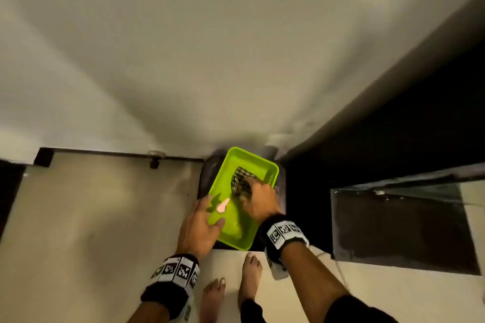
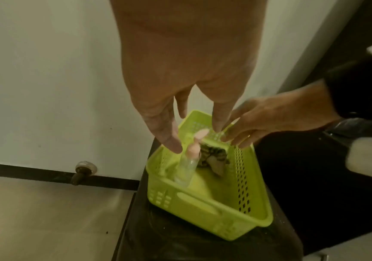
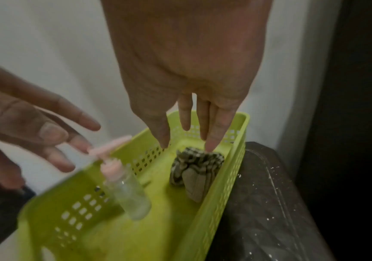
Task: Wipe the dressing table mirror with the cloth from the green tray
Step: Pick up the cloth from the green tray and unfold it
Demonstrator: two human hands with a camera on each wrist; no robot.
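Fingers (image 3: 211, 141) of your right hand (image 1: 261, 200) hang straight, spread, tips touching the cloth (image 3: 195, 169) without gripping yet. It lies folded against the tray's (image 3: 231, 176) far right wall, so come down from above. Your left hand (image 1: 199, 228) hovers open over the bottle (image 3: 125, 192), just beside its pink pump, probably to take it. Open room lies above; the tray sits on a dark stand (image 3: 263, 203) by the wall.

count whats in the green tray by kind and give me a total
folded checked grey cloth: 1
clear plastic spray bottle with pink nozzle: 1
total: 2, both inside the lime-green perforated plastic tray
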